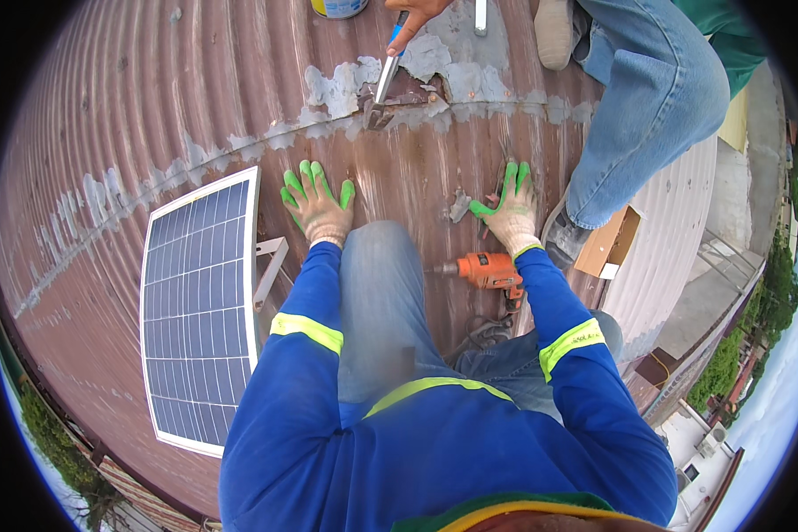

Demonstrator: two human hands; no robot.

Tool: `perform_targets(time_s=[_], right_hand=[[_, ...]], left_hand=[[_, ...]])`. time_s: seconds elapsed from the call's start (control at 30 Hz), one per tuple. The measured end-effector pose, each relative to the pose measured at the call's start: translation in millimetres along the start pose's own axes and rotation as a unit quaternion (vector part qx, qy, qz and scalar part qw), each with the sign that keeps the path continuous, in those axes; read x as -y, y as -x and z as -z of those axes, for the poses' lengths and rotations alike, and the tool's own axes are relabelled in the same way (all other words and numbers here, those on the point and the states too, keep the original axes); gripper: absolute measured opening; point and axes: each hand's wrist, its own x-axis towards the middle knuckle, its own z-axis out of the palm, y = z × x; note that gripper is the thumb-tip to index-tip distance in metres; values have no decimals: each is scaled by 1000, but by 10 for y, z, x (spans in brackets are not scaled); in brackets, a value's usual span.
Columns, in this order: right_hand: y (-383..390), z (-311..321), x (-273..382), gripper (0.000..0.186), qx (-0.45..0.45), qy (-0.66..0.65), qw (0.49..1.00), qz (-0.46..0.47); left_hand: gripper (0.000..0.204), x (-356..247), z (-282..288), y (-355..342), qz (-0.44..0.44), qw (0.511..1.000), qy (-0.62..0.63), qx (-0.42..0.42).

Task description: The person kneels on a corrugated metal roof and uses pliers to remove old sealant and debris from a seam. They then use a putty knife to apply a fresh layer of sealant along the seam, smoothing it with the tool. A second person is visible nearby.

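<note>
My left hand [320, 206], in a white glove with green fingertips, lies flat on the brown corrugated metal roof [399, 177], fingers spread. In a matching glove, my right hand [511, 213] also presses on the roof with its fingers apart, beside a loose grey scrap [459, 207]. Neither hand holds anything. An orange power drill [488, 269] lies just below my right wrist. Ahead of me, another person's hand [408, 19] grips a hammer [385, 84] with a blue-and-silver handle, its head at a torn patch of grey sealant [332, 91].
A white-framed solar panel [195, 310] on a metal bracket [270, 266] stands left of me. The co-worker's jeans-clad leg [656, 106] is at the upper right, near an open cardboard box [610, 241]. A can [339, 7] sits at the top. Beyond the roof's right edge is a drop.
</note>
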Motion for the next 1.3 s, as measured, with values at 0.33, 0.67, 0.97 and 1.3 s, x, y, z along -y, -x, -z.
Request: perform_targets(time_s=[0.33, 0.67, 0.97, 1.3], right_hand=[[3, -9, 1, 129, -7, -1, 1000, 3], [10, 21, 7, 127, -1, 2, 1000, 2], [2, 24, 10, 129, 13, 7, 1000, -7], [-8, 55, 26, 131, 47, 11, 999, -22]], left_hand=[[85, -11, 22, 2, 1, 1000, 4, 4], [87, -4, -2, -3, 6, 1000, -20, 23], [86, 2, -8, -1, 8, 1000, -13, 25], [85, 15, -50, 13, -4, 1000, -6, -4]])
